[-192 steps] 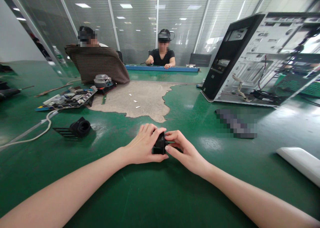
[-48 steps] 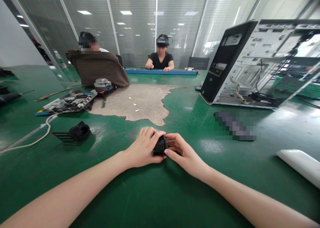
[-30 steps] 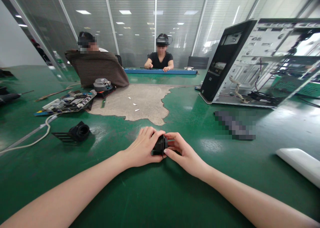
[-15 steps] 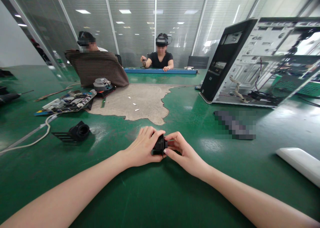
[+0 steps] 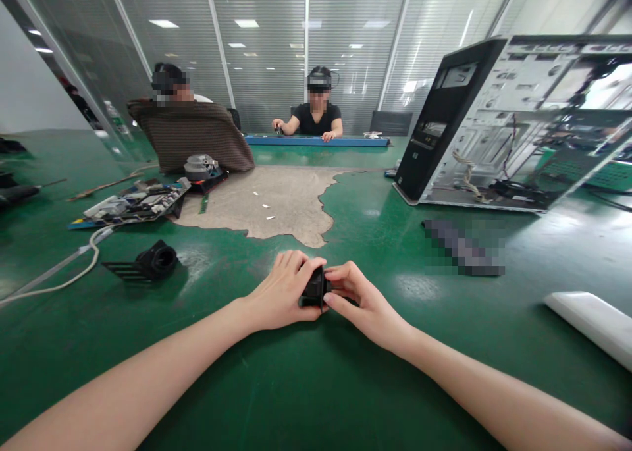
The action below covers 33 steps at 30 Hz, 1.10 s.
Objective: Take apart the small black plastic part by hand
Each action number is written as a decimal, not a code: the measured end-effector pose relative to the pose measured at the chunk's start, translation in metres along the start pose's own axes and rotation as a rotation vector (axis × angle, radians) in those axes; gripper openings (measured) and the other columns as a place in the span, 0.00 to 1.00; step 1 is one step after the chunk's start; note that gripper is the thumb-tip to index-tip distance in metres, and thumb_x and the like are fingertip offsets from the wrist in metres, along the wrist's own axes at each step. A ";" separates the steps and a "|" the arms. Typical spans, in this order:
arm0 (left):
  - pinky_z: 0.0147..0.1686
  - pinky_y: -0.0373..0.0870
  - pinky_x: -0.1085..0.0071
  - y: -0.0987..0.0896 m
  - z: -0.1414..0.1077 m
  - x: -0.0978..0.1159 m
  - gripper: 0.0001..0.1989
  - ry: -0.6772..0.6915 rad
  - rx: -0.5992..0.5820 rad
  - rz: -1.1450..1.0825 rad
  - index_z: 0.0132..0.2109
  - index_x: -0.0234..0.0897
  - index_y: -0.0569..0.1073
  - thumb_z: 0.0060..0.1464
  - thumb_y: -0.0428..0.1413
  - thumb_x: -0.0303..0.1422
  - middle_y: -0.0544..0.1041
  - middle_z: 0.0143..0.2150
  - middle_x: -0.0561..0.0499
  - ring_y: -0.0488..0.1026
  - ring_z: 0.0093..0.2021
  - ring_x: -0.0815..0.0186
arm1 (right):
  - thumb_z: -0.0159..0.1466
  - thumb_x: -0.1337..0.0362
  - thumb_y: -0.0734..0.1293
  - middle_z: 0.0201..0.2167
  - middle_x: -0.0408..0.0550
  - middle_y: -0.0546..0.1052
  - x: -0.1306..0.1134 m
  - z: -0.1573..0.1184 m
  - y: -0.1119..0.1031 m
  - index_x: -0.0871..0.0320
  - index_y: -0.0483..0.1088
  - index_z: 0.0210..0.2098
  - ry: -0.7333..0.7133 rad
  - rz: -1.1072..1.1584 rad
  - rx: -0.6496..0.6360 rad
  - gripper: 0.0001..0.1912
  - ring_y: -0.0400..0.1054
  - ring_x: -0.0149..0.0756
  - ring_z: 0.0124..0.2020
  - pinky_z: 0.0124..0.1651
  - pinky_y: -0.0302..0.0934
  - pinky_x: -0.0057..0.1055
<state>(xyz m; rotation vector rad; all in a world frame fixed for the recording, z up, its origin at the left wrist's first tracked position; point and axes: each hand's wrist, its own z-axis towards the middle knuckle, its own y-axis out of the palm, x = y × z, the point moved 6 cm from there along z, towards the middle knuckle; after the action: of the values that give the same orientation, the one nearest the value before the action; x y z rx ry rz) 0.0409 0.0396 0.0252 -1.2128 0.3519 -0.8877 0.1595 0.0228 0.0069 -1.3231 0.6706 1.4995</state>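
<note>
Gripping a small black plastic part (image 5: 312,291) in the wide-curved fingers (image 5: 313,265) of the left hand (image 5: 279,296), pinching its rim with the right hand's (image 5: 374,308) half-closed fingers; between both, left of the black-and-silver computer case (image 5: 444,122).

The black part (image 5: 312,289) is small and dark, with a thin flange standing roughly upright at its right side and a narrower piece jutting right beyond it. It lies at the middle of the green counter (image 5: 306,385), held between fingers that partly hide both ends.

HP logo (image 5: 415,155) on computer case (image 5: 442,105)
</note>
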 end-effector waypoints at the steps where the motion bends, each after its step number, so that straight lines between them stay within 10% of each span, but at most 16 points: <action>1: 0.40 0.57 0.61 0.000 0.000 0.000 0.29 0.002 0.003 -0.003 0.53 0.38 0.57 0.44 0.55 0.40 0.62 0.42 0.46 0.59 0.41 0.57 | 0.60 0.67 0.62 0.39 0.43 0.65 0.001 0.000 0.000 0.53 0.59 0.40 0.003 0.003 -0.004 0.09 0.66 0.31 0.42 0.47 0.65 0.34; 33: 0.41 0.57 0.60 0.002 0.000 -0.001 0.30 0.003 -0.005 0.031 0.53 0.36 0.56 0.45 0.55 0.41 0.61 0.42 0.45 0.59 0.42 0.57 | 0.55 0.73 0.63 0.41 0.46 0.67 -0.003 0.000 -0.002 0.55 0.59 0.42 0.035 -0.020 0.058 0.15 0.66 0.33 0.44 0.49 0.63 0.36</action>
<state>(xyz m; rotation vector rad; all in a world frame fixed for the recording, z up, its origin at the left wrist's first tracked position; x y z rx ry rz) 0.0412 0.0405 0.0227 -1.2078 0.3746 -0.8630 0.1608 0.0222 0.0102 -1.3111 0.7157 1.4336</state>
